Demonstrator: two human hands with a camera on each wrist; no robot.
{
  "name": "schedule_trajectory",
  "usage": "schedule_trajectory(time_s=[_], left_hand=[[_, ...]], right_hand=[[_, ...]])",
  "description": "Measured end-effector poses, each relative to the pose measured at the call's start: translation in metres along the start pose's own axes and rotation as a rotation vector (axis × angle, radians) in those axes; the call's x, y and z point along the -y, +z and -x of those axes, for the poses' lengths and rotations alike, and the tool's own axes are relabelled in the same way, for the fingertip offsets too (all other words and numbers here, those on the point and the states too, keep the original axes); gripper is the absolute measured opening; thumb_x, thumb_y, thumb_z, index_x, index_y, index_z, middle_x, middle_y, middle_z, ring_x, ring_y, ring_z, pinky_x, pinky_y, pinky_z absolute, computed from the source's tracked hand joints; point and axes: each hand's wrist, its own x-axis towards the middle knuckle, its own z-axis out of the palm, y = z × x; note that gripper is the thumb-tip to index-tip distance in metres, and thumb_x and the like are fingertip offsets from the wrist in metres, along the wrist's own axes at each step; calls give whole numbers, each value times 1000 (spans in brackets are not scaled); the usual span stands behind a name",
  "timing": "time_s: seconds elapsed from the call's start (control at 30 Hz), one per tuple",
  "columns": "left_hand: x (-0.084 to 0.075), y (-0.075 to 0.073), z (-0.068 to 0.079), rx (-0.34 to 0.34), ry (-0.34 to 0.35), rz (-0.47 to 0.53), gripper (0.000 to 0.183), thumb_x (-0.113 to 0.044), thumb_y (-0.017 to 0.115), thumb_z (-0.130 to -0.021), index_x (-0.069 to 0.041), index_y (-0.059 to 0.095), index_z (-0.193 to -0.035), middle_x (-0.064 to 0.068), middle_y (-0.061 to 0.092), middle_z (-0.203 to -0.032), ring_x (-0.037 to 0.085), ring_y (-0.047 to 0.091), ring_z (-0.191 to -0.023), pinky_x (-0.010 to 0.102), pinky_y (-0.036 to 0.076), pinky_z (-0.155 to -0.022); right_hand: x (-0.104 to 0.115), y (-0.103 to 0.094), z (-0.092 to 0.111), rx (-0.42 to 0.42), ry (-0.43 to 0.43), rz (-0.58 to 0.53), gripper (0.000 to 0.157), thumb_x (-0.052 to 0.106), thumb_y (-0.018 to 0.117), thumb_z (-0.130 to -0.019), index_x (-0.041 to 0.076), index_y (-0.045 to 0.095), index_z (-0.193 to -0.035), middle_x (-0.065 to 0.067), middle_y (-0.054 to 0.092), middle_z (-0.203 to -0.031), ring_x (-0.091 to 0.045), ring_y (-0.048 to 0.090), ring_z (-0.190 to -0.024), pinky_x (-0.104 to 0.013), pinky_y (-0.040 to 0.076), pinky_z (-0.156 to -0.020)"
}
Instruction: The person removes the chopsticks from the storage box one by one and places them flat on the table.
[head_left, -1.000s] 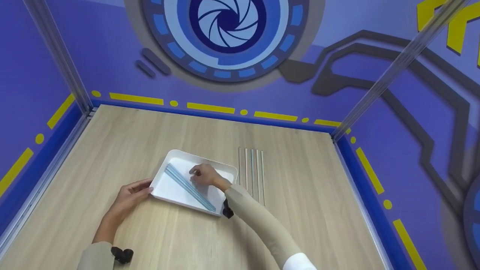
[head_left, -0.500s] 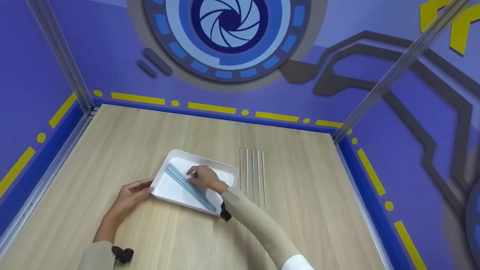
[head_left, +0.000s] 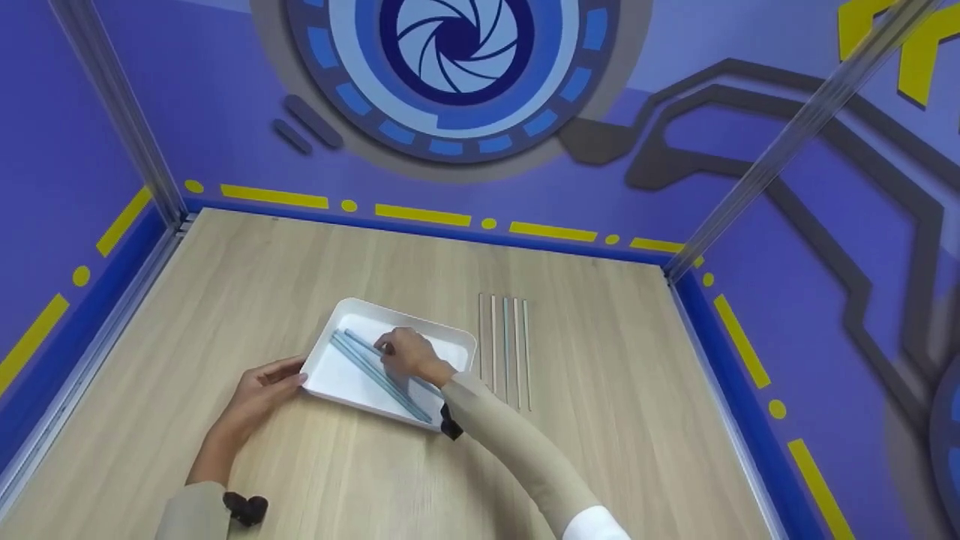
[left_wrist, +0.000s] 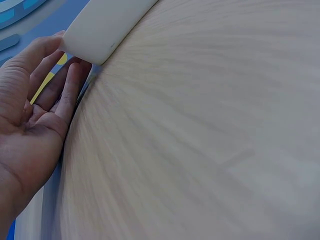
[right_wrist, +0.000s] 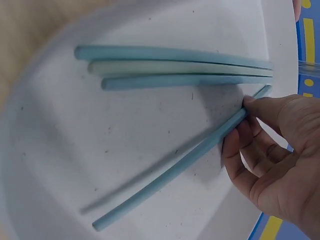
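Note:
A white tray (head_left: pixel 322 380) lies on the table, turned slightly. My left hand (head_left: pixel 259 397) holds its left front corner, thumb at the rim and fingers behind the side wall, as the left wrist view shows. Over the tray, my right hand (head_left: pixel 409 352) pinches a blue straw (right_wrist: pixel 170 172) between thumb and fingers near its far end. The straw slants just above the tray floor and casts a shadow there. Beside it in the tray lie two more blue straws (right_wrist: pixel 150 53) with a pale greenish straw (right_wrist: pixel 145 67) between them, side by side.
Several thin straws (head_left: pixel 506 345), some pinkish and one bluish, lie parallel on the wooden table (head_left: pixel 615 412) just right of the tray. Blue printed walls (head_left: pixel 420 180) enclose the table at the back and both sides, with metal posts (head_left: pixel 750 187) at the corners.
My right hand has closed its fingers on one blue straw and drawn it apart from the others, toward the right. The left hand and the tray have stayed put.

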Motion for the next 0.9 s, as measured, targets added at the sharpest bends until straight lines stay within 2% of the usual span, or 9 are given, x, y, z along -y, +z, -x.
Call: schedule_trajectory(time_s=[0.1, 0.2, 0.37, 0.5, 0.6, 0.73, 0.9], left_hand=[[-1, -1, 1, 2, 6, 9, 66, -36, 77, -92, -5, 54, -147, 18, 52, -153, -9, 57, -112, 9, 50, -95], [-1, -1, 1, 6, 14, 28, 65, -33, 76, -93, -4, 53, -147, 20, 51, -153, -10, 58, -111, 9, 49, -95], [0, 1, 0, 6, 29, 40, 64, -30, 77, -93, -2, 54, -146, 21, 52, -152, -10, 59, -110, 10, 50, -95], [2, 3, -1, 0, 33, 42, 63, -30, 78, -92, -2, 56, -144, 21, 54, -150, -10, 60, -110, 10, 51, -95], [2, 2, -1, -8, 31, 38, 63, -30, 78, -92, -2, 56, -144, 21, 53, -151, -11, 59, -110, 9, 50, -94], [1, 1, 0, -4, 35, 32, 64, -31, 77, -93, -3, 55, -145, 21, 52, -152, -11, 58, -110, 9, 50, -95], [0, 1, 0, -3, 31, 26, 65, -34, 77, -92, -4, 55, -146, 20, 53, -152, -10, 57, -111, 9, 50, -95]], right_hand=[[0, -3, 0, -27, -39, -5, 26, 6, 66, -97, 9, 73, -121, -7, 76, -114, -16, 70, -100, -27, 58, -93], [-1, -9, 0, -73, -89, -13, 25, 0, 65, -96, 5, 73, -119, -11, 77, -112, -21, 73, -103, -28, 59, -91], [-3, -18, 2, -131, -76, -52, 25, 2, 65, -98, 8, 71, -122, -10, 77, -109, -17, 73, -93, -21, 57, -79], [-7, -28, 6, -161, -50, -136, 26, 5, 67, -98, 8, 70, -123, -11, 78, -107, -16, 75, -81, -18, 55, -69], [-11, -36, 7, -180, -50, -198, 26, 3, 66, -97, 5, 69, -124, -14, 77, -106, -22, 77, -81, -19, 57, -67], [-16, -47, 10, -193, -45, -288, 27, -1, 65, -98, 2, 66, -125, -18, 76, -106, -30, 78, -85, -26, 62, -66], [-24, -60, 14, -203, -30, -453, 29, -2, 64, -98, -2, 62, -127, -21, 75, -106, -35, 77, -87, -36, 65, -64]])
